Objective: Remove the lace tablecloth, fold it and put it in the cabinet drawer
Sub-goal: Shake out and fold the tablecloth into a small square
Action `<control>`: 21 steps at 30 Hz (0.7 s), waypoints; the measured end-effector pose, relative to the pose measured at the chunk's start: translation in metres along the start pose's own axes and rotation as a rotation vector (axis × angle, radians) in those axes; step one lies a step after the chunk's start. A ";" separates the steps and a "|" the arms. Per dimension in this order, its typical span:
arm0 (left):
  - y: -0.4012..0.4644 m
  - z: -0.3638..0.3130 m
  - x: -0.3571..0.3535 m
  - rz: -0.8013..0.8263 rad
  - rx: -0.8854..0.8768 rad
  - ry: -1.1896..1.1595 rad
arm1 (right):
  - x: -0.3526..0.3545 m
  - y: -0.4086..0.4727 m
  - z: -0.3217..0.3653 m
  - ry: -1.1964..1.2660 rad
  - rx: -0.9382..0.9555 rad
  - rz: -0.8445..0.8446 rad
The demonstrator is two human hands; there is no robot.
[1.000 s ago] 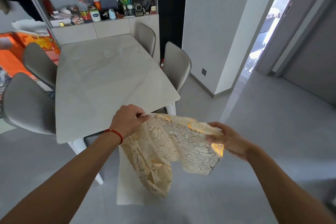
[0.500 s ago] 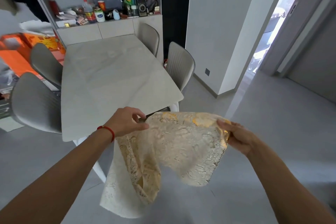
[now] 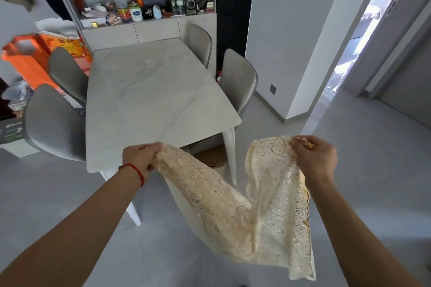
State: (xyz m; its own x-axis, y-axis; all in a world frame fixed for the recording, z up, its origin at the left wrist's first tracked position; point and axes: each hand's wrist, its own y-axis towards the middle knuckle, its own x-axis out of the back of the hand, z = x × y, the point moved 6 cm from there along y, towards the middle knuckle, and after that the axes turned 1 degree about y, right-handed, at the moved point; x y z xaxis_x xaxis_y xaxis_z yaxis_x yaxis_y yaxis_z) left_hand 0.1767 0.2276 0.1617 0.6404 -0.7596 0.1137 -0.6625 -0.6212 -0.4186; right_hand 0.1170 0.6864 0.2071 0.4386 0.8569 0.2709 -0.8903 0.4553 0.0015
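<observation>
Two hands shared the lace tablecloth (image 3: pixel 235 202), which hung in the air just off the near end of the table (image 3: pixel 149 100) and no longer lay on it. The left hand (image 3: pixel 142 158) had its fingers curled round one bunched top corner, and the right hand (image 3: pixel 317 158) pinched the other top corner between thumb and fingers. With the hands held well apart and about level, the upper edge sagged into a deep dip between them, and the rest of the cloth draped down toward the floor (image 3: pixel 373 193), its lower right corner hanging lowest. That grip looked chosen to spread the cloth by its corners so that the layers could hang straight before a fold; the removal step appeared done and the folding was in hand. The lace seemed thin and limp, so it would likely twist or bunch unless the corners were kept taut and matched. Four chairs stood tucked at the table's sides. Beyond its far end stood the cabinet (image 3: pixel 154 30), its top crowded with bottles and jars and its drawer fronts shut, so a drawer would need opening before the cloth could go in.
</observation>
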 end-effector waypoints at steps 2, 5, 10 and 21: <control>0.002 0.014 0.001 -0.042 0.049 -0.001 | 0.005 -0.004 0.001 -0.020 -0.013 -0.026; -0.017 0.025 -0.025 -0.036 -0.003 0.132 | -0.007 -0.019 0.007 -0.080 0.019 0.039; -0.076 0.032 -0.108 0.349 -0.173 0.367 | -0.046 -0.065 0.011 -0.157 0.094 0.223; -0.141 0.024 -0.140 0.669 -0.517 0.706 | -0.068 -0.112 -0.014 -0.153 0.020 0.326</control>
State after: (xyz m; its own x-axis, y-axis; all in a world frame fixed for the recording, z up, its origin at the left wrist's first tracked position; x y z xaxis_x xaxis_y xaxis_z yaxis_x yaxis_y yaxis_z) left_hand 0.1902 0.4262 0.1836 -0.1654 -0.8097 0.5631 -0.9809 0.0758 -0.1791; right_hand 0.1883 0.5807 0.1750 0.1089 0.9094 0.4015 -0.9833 0.1579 -0.0908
